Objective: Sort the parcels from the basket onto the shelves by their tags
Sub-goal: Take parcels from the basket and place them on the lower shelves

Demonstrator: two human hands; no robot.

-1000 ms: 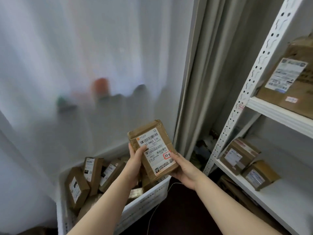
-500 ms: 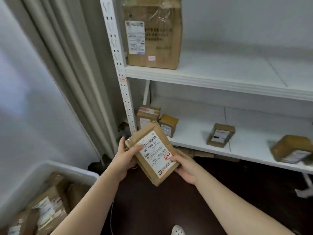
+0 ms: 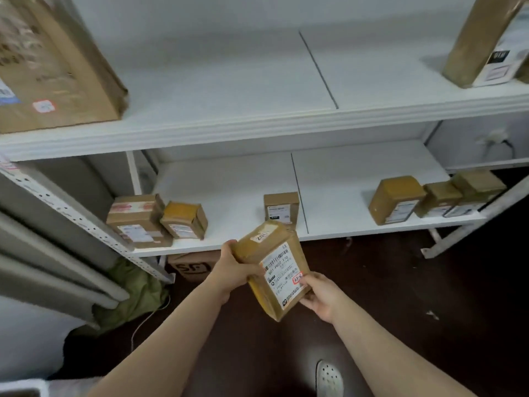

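Brought nearer lower shelf (image 3: 343, 196): brown parcel (image 3: 259, 249), white label (image 3: 282, 270), red-ringed tag (image 3: 297, 279), gripped in left hand (image 3: 233, 272) and right hand (image 3: 320, 296); six boxes (image 3: 282, 207) shelved.

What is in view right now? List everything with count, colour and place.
held parcel: 1, brown with white label, before the lower shelf
small parcels: 6, brown, lower shelf; two left, one middle, three right
large box: 1, brown, upper shelf, left
tall parcel: 1, brown, upper shelf, right
printed box: 1, brown, floor under the shelving
shelving: 1, white, ahead
curtain: 1, grey, left
cloth: 1, green, floor beside curtain
shoe: 1, white, bottom edge
left hand: 1, grips the parcel's left side
right hand: 1, grips its lower right corner
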